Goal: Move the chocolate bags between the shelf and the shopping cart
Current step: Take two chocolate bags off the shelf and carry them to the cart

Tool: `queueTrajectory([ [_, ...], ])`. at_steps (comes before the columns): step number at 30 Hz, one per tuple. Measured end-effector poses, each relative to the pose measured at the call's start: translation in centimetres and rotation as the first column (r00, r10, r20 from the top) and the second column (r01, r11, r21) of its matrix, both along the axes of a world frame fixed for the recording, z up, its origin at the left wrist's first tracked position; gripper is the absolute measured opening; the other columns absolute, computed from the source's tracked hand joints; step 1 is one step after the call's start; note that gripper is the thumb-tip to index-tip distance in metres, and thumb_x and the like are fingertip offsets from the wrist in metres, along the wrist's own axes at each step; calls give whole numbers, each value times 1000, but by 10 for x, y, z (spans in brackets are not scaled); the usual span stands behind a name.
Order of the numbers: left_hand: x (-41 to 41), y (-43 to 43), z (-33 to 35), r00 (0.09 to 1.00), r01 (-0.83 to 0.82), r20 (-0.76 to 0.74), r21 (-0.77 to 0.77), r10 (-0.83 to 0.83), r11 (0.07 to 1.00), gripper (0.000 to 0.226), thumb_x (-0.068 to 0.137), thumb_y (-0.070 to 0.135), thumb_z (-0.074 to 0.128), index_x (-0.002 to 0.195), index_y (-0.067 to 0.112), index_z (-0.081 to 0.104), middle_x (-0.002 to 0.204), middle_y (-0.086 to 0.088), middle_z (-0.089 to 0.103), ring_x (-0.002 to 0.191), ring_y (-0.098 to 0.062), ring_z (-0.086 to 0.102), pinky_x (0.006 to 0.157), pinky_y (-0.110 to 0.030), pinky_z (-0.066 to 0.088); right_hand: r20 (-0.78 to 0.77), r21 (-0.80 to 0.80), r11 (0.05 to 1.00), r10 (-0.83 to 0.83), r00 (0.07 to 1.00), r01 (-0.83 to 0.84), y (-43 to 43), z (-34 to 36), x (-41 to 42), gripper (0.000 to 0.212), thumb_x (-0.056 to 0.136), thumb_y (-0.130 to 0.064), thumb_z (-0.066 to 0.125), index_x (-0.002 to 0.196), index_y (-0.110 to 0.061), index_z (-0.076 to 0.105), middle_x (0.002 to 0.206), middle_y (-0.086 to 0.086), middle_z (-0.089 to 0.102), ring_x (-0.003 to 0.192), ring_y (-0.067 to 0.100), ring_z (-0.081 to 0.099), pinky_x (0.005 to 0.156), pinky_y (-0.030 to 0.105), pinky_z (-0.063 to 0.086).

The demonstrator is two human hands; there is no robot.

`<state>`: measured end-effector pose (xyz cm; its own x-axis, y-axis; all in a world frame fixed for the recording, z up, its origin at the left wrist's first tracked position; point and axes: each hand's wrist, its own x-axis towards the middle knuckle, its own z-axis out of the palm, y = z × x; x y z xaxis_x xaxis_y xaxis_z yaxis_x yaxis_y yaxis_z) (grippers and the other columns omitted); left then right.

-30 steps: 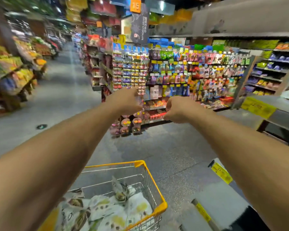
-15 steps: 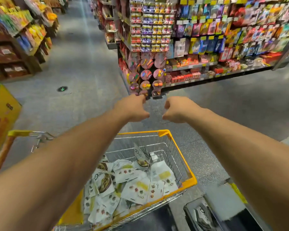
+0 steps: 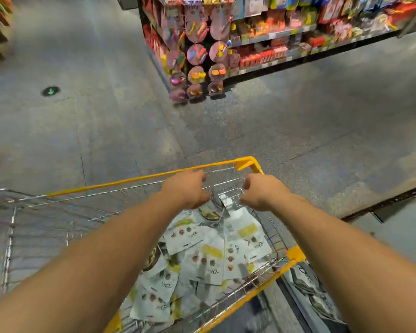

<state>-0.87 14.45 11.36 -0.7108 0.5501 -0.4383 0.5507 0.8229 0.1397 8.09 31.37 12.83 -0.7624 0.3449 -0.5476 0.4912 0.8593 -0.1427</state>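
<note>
Now | both hands' grip unclear: left hand, right hand over cart | bags partly hidden

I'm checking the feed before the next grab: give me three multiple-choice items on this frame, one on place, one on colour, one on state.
1. Where do the white chocolate bags lie?
A. in the cart
B. on the floor
C. in a box

2. What colour is the trim of the shopping cart?
A. red
B. yellow
C. blue

3. How are the left hand and right hand placed?
A. at the person's sides
B. over the cart's far end
C. on the display rack

Answers: 1 A, bags pile inside the wire basket; 2 B, the rim is yellow; 3 B, both hands hang above the bags.
</note>
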Motion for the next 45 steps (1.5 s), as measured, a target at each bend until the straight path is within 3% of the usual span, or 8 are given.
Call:
queueTrajectory([
  [8,-1,0,-110,994,26,110,-97,-16,995,48,88,39,53,135,29,44,130,-2,50,117,-27,52,87,-41,48,163,-81,994,-58,985,72,-7,-130,16,36,82,-29,59,118,-23,56,118,5,63,104,27,61,88,37,53],
  [13,-6,12,-154,990,48,139,-153,-26,987,50,91,41,52,138,27,40,135,-7,46,120,-30,48,87,-42,47,185,-97,992,-62,981,81,7,-179,14,37,88,-31,56,124,-22,53,122,4,61,107,25,59,73,30,44],
  [19,-11,23,-179,998,-31,60,-31,32,999,62,90,34,58,144,29,29,136,-5,44,120,-29,49,87,-42,49,168,-128,987,-76,983,98,9,-210,-7,41,89,-40,56,126,-22,53,124,4,62,109,26,59,84,33,50],
  [24,-25,31,-190,997,51,-63,-58,-54,997,71,82,21,68,143,31,32,130,-8,41,116,-30,47,84,-40,48,128,-127,989,-60,990,76,3,-226,-26,34,90,-40,54,120,-23,57,117,5,65,104,28,62,81,35,49],
  [30,-22,33,-202,944,216,-238,-87,-231,973,28,91,19,54,118,23,60,120,-8,43,115,-31,37,89,-40,33,91,-94,995,-17,996,25,6,-241,-33,21,95,-28,48,111,-24,60,109,6,68,93,29,63,68,31,43],
  [36,-24,25,-204,932,270,-226,-85,-282,959,17,81,21,70,97,26,74,109,-4,58,110,-30,47,91,-44,35,48,-86,996,-15,999,19,11,-235,-29,19,97,-21,45,108,-27,59,104,4,67,85,26,59,67,29,40],
  [40,-26,21,-191,923,281,-239,-114,-301,953,26,86,14,59,108,26,68,107,0,61,112,-28,47,98,-42,28,34,-63,998,-25,999,28,15,-223,-24,17,96,-23,46,107,-25,60,104,5,67,92,28,63,67,30,41],
  [45,-26,16,-151,911,319,-242,-95,-333,943,20,83,12,60,95,26,69,89,4,67,93,-24,60,86,-38,35,-36,-37,998,-52,998,51,24,-182,-15,14,95,-19,46,100,-25,57,96,6,67,88,32,64,66,32,42],
])
